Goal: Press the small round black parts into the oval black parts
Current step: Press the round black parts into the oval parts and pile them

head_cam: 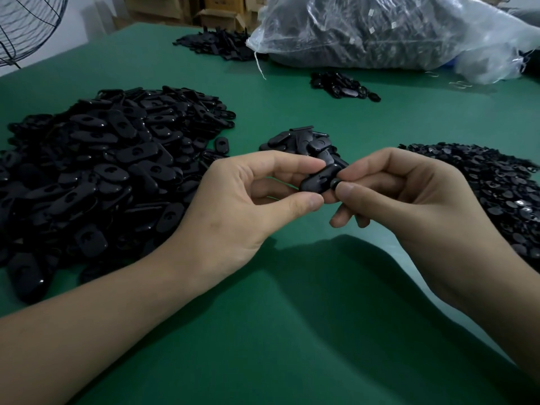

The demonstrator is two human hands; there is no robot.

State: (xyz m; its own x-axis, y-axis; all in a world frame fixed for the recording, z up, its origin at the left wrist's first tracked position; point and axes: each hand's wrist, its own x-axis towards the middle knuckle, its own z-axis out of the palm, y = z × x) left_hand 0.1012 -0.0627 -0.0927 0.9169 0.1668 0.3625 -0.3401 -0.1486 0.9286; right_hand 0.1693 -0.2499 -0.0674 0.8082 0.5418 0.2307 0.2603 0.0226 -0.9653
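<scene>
My left hand (248, 200) pinches an oval black part (317, 181) between thumb and forefinger, above the green table (292, 317). My right hand (409, 194) pinches a small round black part (336, 184) against the oval part's right end. A big heap of oval parts (96, 171) lies at the left. A flat spread of small round parts (491, 185) lies at the right. A small pile of black parts (304, 143) sits just behind my hands.
A clear plastic sack (394, 30) full of dark parts lies at the back right. Two more small piles of black parts (342, 84) (216, 43) lie farther back. A wire fan guard (26, 27) stands at the far left, cardboard boxes (216, 13) behind.
</scene>
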